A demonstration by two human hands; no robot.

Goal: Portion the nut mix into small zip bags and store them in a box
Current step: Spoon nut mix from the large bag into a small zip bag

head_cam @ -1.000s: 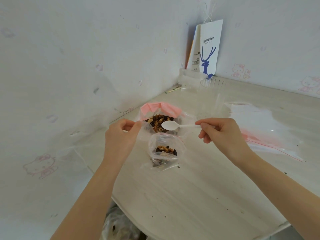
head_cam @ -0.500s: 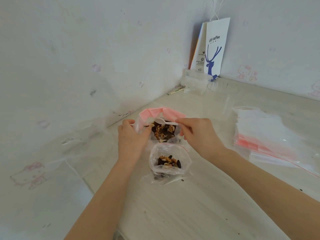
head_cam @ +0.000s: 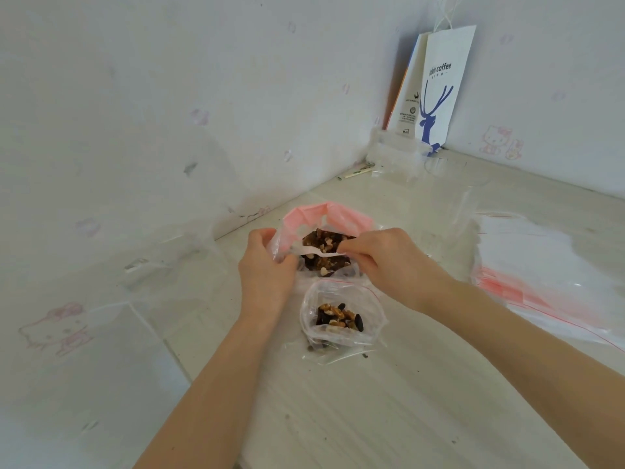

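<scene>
Right hand [head_cam: 389, 262] pinches the spoon [head_cam: 313, 253] over the nut mix [head_cam: 321, 242] in the pink-rimmed big bag [head_cam: 324, 214], left hand [head_cam: 267, 275] pinching that bag's rim open: best to scoop deep, lift level, then tip into the small zip bag [head_cam: 341, 316] gaping just this side of the big bag on the table [head_cam: 372, 418].

Bright, washed-out daylight; edges bowed, perhaps soft.

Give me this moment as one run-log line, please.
left hand: grips big bag | right hand: spoon in nut mix | small bag: open, part-filled
</scene>
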